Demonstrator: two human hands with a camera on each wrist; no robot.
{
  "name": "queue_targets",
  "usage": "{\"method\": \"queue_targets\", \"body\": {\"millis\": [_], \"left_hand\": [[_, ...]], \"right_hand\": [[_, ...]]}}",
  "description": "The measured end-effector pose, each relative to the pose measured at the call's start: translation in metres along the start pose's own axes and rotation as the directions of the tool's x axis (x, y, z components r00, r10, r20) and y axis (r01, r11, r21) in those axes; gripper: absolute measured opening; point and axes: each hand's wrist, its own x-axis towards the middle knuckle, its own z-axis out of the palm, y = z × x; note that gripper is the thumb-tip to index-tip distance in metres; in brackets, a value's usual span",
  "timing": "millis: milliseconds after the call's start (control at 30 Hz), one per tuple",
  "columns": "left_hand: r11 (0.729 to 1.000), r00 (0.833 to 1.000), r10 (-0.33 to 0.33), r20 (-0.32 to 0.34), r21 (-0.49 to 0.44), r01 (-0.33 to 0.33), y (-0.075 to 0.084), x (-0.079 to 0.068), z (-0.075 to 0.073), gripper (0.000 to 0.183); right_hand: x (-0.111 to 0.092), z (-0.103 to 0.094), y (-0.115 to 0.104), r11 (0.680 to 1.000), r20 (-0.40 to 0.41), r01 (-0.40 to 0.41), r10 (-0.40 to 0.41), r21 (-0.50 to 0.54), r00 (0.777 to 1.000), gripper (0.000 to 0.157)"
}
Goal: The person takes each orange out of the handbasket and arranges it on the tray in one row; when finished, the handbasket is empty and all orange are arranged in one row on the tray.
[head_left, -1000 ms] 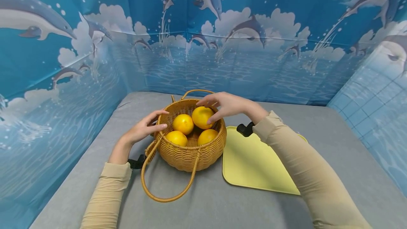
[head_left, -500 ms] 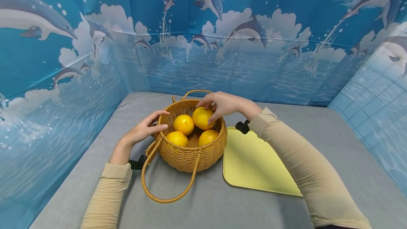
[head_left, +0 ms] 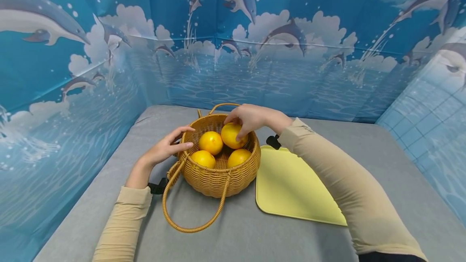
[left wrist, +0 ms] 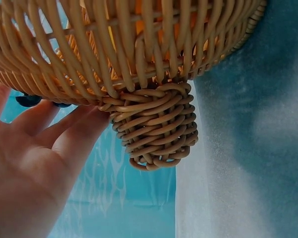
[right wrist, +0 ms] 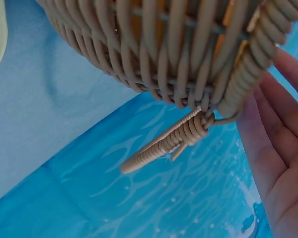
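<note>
A round wicker basket (head_left: 218, 183) stands mid-table with several yellow-orange oranges inside. My right hand (head_left: 253, 117) reaches in over its far right rim, thumb and fingers around the uppermost orange (head_left: 230, 136). The other oranges (head_left: 210, 142) lie lower in the basket. On the left side, my left hand (head_left: 165, 147) is at the rim, thumb and index finger extended over it. The left wrist view has fingers (left wrist: 82, 134) along the basket's outer wall, beside a woven stub (left wrist: 156, 126). In the right wrist view the wicker hides the held orange and the fingertips.
A pale yellow tray (head_left: 291, 189) lies right of the basket, partly beneath my right forearm. One basket handle (head_left: 191, 229) hangs down to the grey table (head_left: 269, 239) in front; the other handle (head_left: 225, 104) stands at the back. Dolphin-print curtains (head_left: 255, 68) enclose the table.
My right hand has moved slightly left and its fingers have closed further around the uppermost orange. My left hand, the basket and the other oranges have stayed in place.
</note>
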Motion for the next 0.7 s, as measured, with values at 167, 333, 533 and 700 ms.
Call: {"method": "queue_targets", "body": {"millis": [167,333,533,700], "left_hand": [[1.0,1.0,0.0,0.003,-0.006,0.0,-0.001,0.001,0.0,0.051],[1.0,1.0,-0.007,-0.005,-0.002,0.007,0.0,0.0,0.0,0.051],[1.0,1.0,-0.013,-0.002,-0.006,0.013,-0.001,0.0,0.001,0.05],[1.0,1.0,-0.01,-0.002,-0.014,0.01,0.001,0.0,0.001,0.05]], "right_hand": [[0.008,0.001,-0.003,0.998,0.049,-0.027,0.03,-0.065,0.998,0.061],[0.013,-0.002,-0.003,0.999,0.099,-0.041,0.041,-0.005,0.994,0.064],[0.015,-0.002,-0.002,0.998,0.153,-0.048,0.042,0.036,0.987,0.065],[0.014,-0.002,-0.004,0.999,0.186,-0.035,0.032,0.011,0.982,0.065]]}}
